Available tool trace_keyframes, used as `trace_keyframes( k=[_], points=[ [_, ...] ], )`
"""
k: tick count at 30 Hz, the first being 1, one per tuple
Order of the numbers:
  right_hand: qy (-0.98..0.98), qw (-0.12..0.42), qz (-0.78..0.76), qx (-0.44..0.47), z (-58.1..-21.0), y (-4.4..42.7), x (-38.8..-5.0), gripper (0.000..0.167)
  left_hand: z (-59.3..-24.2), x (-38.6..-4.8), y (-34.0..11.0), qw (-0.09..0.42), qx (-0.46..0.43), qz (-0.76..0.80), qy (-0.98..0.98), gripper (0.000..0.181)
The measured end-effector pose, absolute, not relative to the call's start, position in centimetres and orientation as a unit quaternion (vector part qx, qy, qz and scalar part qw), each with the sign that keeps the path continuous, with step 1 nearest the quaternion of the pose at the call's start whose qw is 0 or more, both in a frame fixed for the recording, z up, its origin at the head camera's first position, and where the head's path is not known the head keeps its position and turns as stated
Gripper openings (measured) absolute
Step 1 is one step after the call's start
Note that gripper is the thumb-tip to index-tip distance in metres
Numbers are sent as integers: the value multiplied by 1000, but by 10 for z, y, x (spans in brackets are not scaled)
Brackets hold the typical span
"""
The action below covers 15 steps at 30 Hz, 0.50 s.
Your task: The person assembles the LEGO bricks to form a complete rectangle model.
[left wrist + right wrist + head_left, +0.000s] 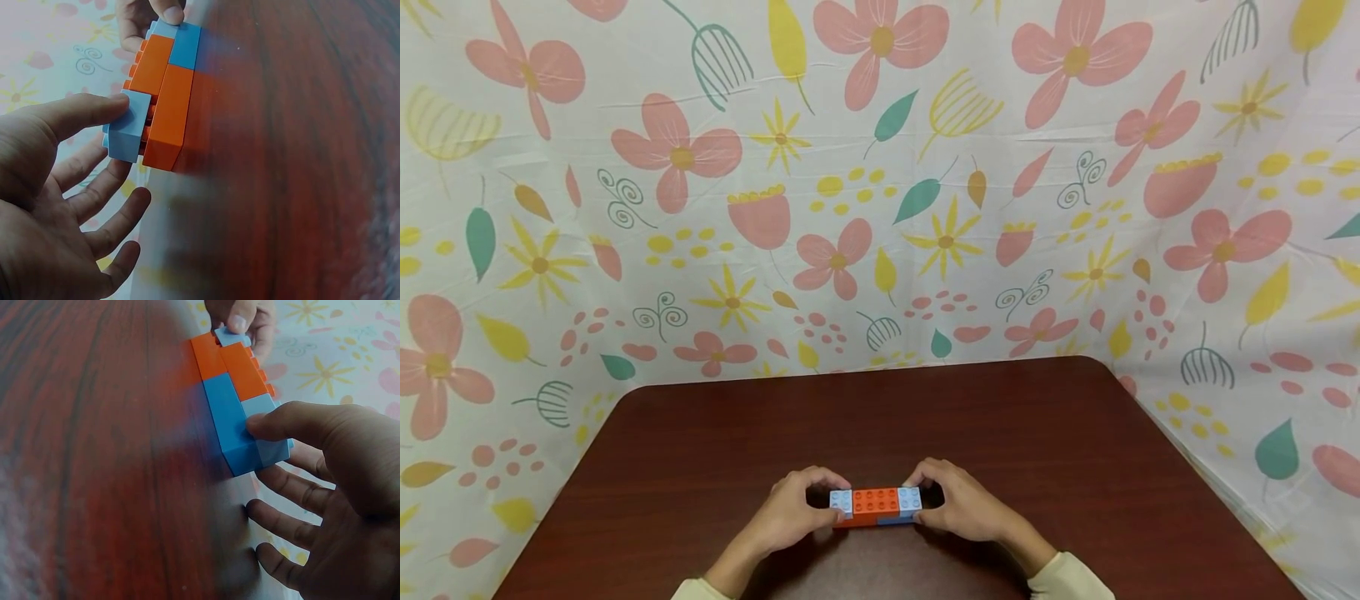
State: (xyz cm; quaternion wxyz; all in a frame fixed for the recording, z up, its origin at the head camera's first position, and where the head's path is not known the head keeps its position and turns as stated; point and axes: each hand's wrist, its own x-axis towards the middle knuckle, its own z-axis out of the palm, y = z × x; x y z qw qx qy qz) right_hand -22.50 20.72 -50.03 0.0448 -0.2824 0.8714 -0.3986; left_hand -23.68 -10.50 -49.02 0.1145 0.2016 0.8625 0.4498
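A two-layer row of toy building bricks rests on the table before me. Its lower layer is an orange brick on the left and a blue brick on the right. On top sit an orange brick in the middle and a light blue brick at each end. My left hand pinches the left light blue brick; orange studs show in a gap beneath it. With thumb and fingertips my right hand pinches the right light blue brick, which lies flush on the blue brick.
The dark reddish-brown table has rounded far corners. A white cloth printed with flowers and leaves hangs behind it and along the sides. Both hands are near the table's front part.
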Motion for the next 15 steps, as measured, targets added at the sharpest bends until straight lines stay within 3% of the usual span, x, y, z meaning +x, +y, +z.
trace_keyframes(
  k=[15],
  points=[
    [877, 39, -391, -277, -502, 207, -224, 28, -490, -236, -104, 101, 210, 439, 868, 30]
  ],
)
